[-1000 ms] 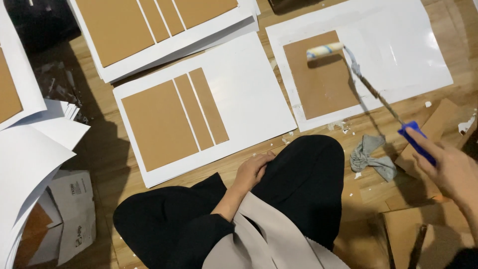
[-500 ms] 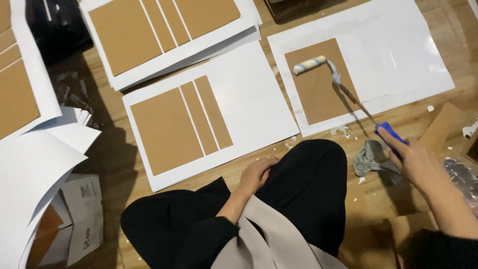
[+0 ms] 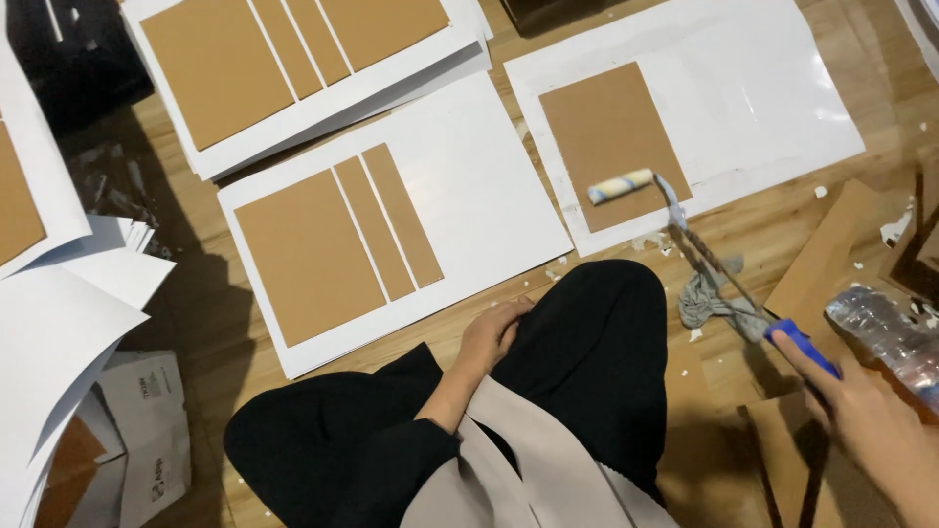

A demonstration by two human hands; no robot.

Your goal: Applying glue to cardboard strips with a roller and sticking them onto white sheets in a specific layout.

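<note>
- Wooden flooring (image 3: 782, 215) fills the background, and white sheets with brown card panels glued on are spread over it.
- A small paint roller (image 3: 675, 220) is held by the right hand (image 3: 871, 416) at lower right; the fingers are closed around its blue handle, and the roller head hangs at upper centre-right over a brown card (image 3: 611, 142) lying on a white sheet (image 3: 763, 108).
- The roller is judged light and stiff, with a thin wire shank (likely springy); the blue handle is the sensible place to hold it.
- The left hand (image 3: 494, 332) rests loosely curled on a black-trousered knee (image 3: 587, 342), gripping nothing.
- A grey rag (image 3: 709, 298) lies just beside the shank, and a clear plastic bottle (image 3: 885, 332) lies at the right edge.
- A white carton (image 3: 147, 430) with small dark print sits at lower left, beside stacked white sheets.
</note>
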